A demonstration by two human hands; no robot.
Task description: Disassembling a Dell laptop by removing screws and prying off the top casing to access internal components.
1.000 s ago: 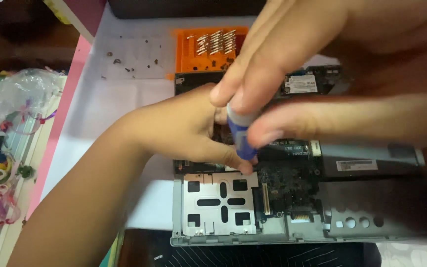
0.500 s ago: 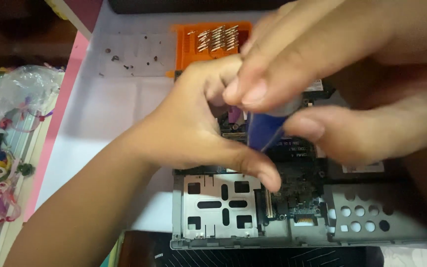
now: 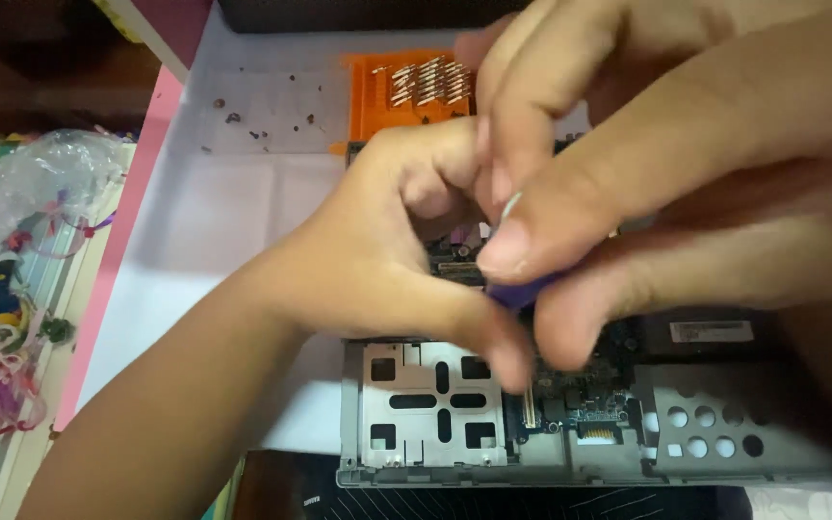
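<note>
Both hands meet over the middle of an opened laptop chassis (image 3: 455,472), whose silver frame lies along the near edge of a white sheet (image 3: 214,221). The right hand (image 3: 686,183), very close to the camera and filling the upper right, pinches a blue-handled tool (image 3: 522,289) between thumb and fingertips; only a short stretch of the handle shows, and it looks like a small screwdriver, though blur and the covering fingers leave that uncertain. Its long axis seems to run steeply down toward the circuit board (image 3: 580,400), so the working point lies directly beneath the fingers rather than off to either side. The left hand (image 3: 387,260) comes in from the near left, its fingers curled together and touching the right hand's fingertips around the tool, with the thumb stretched toward the board just right of the slotted metal plate (image 3: 430,404); whether it grips the handle itself cannot be told. Both hands are equally near the tool. There is one chassis, one tool in view, and one orange tray (image 3: 377,96) of bits at the far side. Small dark screws (image 3: 262,120), about a dozen, lie scattered left of that tray. A crumpled clear plastic bag (image 3: 40,183) sits far left.
</note>
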